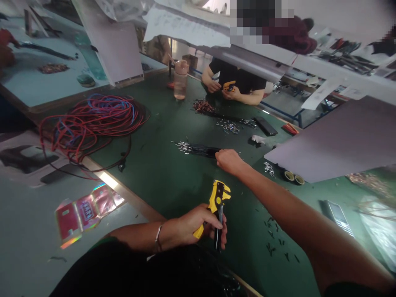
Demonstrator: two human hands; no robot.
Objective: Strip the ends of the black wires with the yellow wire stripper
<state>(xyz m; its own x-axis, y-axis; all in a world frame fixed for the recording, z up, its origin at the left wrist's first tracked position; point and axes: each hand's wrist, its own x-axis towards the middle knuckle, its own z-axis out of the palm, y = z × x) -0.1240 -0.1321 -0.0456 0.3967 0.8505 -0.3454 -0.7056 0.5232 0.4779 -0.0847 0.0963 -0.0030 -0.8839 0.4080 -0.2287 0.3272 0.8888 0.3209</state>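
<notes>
The person's left hand (193, 227) is closed around the handles of a yellow wire stripper (218, 198), which sits nearer the person than a bundle of black wires (198, 149). The right hand (229, 161), loosely curled, lies at the bundle's end, seemingly touching it, though the view cannot confirm a grip. Black wire offcuts (272, 239) lie on the green bench mat (154, 194) nearer the person than the bundle.

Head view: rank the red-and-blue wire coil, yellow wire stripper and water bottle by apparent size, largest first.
Red-and-blue wire coil first. Yellow wire stripper and water bottle look alike; the stripper is nearer, so unranked.
</notes>
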